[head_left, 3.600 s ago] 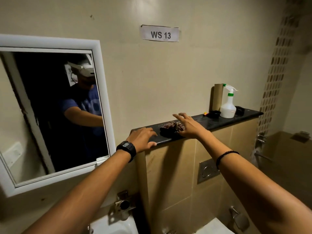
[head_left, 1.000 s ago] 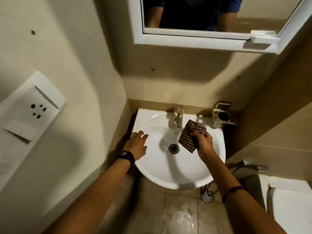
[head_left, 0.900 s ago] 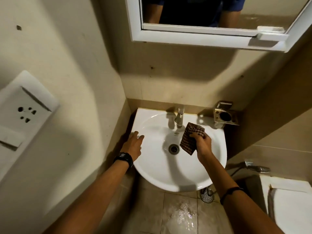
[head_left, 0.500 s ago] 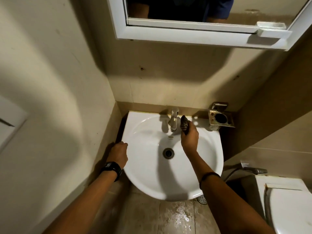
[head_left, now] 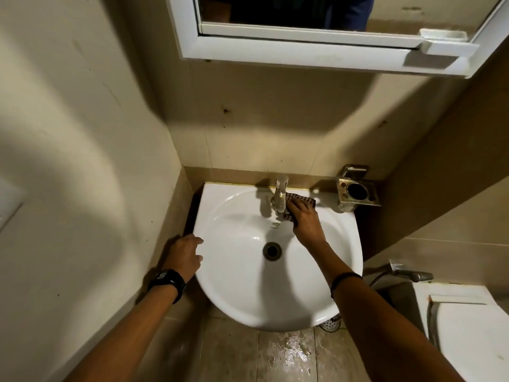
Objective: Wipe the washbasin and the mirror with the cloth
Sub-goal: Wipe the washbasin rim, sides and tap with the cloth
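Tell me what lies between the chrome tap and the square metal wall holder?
The brown checked cloth, held by the right hand against the white washbasin's back rim, lies in that stretch; the head view shows it.

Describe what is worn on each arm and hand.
No gloves, and no sleeves in view: both forearms are bare. The left hand has a black watch with a dark face strapped at its wrist. The right hand has a thin black cord bracelet at its wrist.

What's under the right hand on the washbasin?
A checked cloth, pressed on the washbasin ledge beside the tap. The right hand covers most of it, so the ledge beneath is hidden.
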